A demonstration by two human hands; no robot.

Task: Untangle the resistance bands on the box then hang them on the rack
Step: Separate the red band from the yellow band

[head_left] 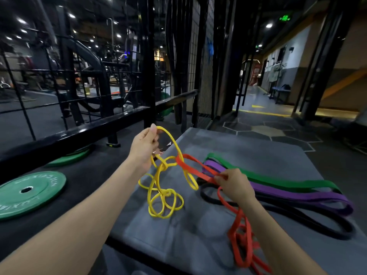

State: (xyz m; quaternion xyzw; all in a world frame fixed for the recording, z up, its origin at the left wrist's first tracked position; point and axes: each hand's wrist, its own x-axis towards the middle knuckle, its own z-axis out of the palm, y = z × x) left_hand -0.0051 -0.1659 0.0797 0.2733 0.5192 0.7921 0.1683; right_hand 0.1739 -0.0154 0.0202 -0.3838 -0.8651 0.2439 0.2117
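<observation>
Bands of stretchy rubber lie across a grey padded box (198, 231). The left hand (144, 150) is raised above the box's left edge, fingers curled round a thin yellow rubber resistance band (165, 195) whose knotted loops hang down onto the pad. The right hand (235, 185) pinches a flat red resistance band (238, 221) that threads through a yellow loop and trails toward the near right edge. Just beyond the right hand, a wide green band (278, 180), a purple band (309, 196) and a black band (297, 219) lie side by side on the box. Two green weight plates rest on the dark floor at left; the nearer green plate (29, 193) bears raised lettering too blurred to read. A black metal rail (83, 133) and wire-mesh rack (200, 62) stand behind the box. A green illuminated sign (286, 17) glows overhead.
</observation>
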